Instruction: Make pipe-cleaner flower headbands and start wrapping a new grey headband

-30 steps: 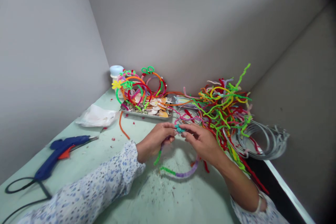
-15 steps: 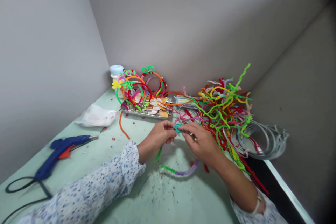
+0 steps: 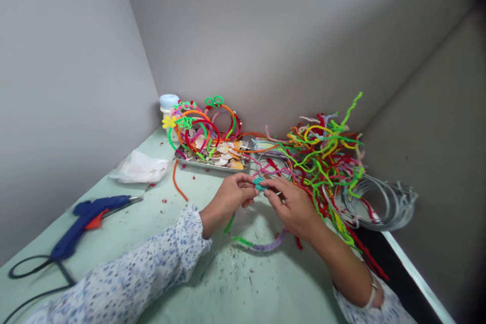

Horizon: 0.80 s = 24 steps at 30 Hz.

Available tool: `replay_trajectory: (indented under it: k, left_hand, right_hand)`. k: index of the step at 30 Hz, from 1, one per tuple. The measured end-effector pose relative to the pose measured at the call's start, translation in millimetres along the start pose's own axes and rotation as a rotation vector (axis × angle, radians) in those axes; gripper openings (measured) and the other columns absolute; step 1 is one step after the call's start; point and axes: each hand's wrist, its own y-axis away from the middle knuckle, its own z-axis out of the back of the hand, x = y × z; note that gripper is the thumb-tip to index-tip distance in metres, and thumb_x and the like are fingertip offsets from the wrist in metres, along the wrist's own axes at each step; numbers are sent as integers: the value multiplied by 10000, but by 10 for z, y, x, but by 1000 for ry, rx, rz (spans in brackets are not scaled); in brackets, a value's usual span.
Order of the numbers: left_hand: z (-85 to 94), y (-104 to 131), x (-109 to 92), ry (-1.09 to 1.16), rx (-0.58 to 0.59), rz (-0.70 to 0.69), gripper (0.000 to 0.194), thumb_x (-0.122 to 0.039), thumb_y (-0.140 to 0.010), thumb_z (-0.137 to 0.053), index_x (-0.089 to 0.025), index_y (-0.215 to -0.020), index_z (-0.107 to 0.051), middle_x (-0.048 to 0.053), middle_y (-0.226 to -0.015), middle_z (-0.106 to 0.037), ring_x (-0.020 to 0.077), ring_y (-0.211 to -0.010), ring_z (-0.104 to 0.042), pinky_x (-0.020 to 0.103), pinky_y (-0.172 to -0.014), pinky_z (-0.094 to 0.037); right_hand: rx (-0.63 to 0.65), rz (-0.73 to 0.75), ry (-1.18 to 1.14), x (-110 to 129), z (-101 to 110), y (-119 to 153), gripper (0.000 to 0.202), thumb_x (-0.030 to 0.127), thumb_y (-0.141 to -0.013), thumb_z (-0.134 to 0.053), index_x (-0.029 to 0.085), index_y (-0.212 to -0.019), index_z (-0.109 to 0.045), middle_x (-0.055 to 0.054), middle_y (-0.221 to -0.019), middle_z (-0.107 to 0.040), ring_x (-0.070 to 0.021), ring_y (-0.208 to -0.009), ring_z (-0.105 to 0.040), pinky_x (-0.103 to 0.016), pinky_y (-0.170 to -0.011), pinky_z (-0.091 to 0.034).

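Note:
A small teal fuzzy piece [image 3: 259, 184] is pinched between both hands above the table. My left hand [image 3: 231, 196] grips its left side with thumb and fingers pressed together. On its right side, my right hand [image 3: 290, 205] closes its fingertips on the same piece. Below the hands, a curved band wrapped in green and purple [image 3: 266, 246] shows its lower end; its upper part is hidden behind my right hand. A short green end [image 3: 229, 224] hangs under my left hand.
A blue glue gun [image 3: 81, 223] with a black cord lies at the left, near a white plastic bag [image 3: 140, 167]. Behind are a metal tray [image 3: 212, 166] bearing decorated headbands, tangled pipe cleaners [image 3: 326, 147] and grey hoops [image 3: 395, 207] at the right.
The teal piece has turned slightly between my fingertips, and its shape shows more. The green and purple band has shifted slightly. Both hands keep nearly the same place.

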Motion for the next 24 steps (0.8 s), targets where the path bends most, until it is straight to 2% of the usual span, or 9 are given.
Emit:
replay_trajectory:
  k: [7,14,18,24]
  left_hand:
    - [-8,13,0,21,-17,7,285,-154,-621,-676,-128,-878,-557,-20,-608,-575,82,-501,-535,180,-427,-327]
    - [0,6,13,25,-39,41,287,-169,-621,-686,-128,-884,-577,-22,-620,-574,64,-470,-510,174,-416,-308]
    - [-21,15,4,4,-59,39,272,-142,-619,-666,-132,-873,-569,-32,-589,-561,69,-477,-509,175,-418,-304]
    - [-34,25,11,-23,-61,9,268,-140,-614,-662,-140,-858,-551,-38,-590,-558,71,-480,-509,180,-427,-315]
  right_hand:
    - [-14,-3,-1,-4,-21,9,256,192,-885,-428,244,-1057,-612,-36,-976,-652,-178,-918,-600,-299,-813,-451]
    - [-38,33,28,-15,-45,18,235,176,-847,-470,235,-1033,-601,-36,-968,-656,-184,-904,-607,-295,-802,-459]
    - [-72,-56,-10,1,-82,17,194,187,-818,-514,228,-988,-597,-26,-931,-663,-175,-839,-616,-288,-764,-468]
    - [-65,-214,-190,-27,-151,24,160,201,-795,-530,212,-948,-579,-28,-920,-660,-163,-780,-617,-284,-718,-482]
